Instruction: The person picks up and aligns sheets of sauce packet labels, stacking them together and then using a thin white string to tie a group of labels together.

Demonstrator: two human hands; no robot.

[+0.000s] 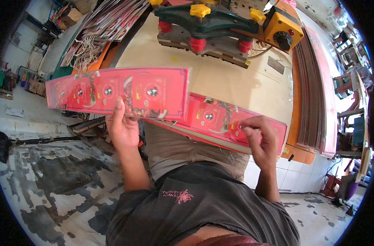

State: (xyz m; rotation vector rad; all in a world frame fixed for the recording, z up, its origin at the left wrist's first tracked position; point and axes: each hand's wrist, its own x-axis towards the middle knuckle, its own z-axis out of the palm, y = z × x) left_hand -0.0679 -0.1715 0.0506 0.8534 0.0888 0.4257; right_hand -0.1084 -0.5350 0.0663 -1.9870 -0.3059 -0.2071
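My left hand (pixel 124 130) grips a long red printed strip in clear plastic (pixel 131 82) by its lower edge, thumb on top. That strip is raised over the left side of the cream worktop (pixel 224 78), and its right end overlaps a second red strip. This second red printed strip (pixel 222 117) lies along the worktop's near edge. Above its right part is my right hand (pixel 263 139), its fingers curled and its thumb and forefinger close together. Whatever may be between those fingertips is hidden or too small to name.
A press-like machine (pixel 203 24) with a dark green frame, yellow knobs and red posts stands at the back. Beside it is a yellow control box (pixel 283 30) with a black dial. Stacked long sheets (pixel 312 90) line the right; printed sheets (pixel 113 20) and string (pixel 86 51) lie back left.
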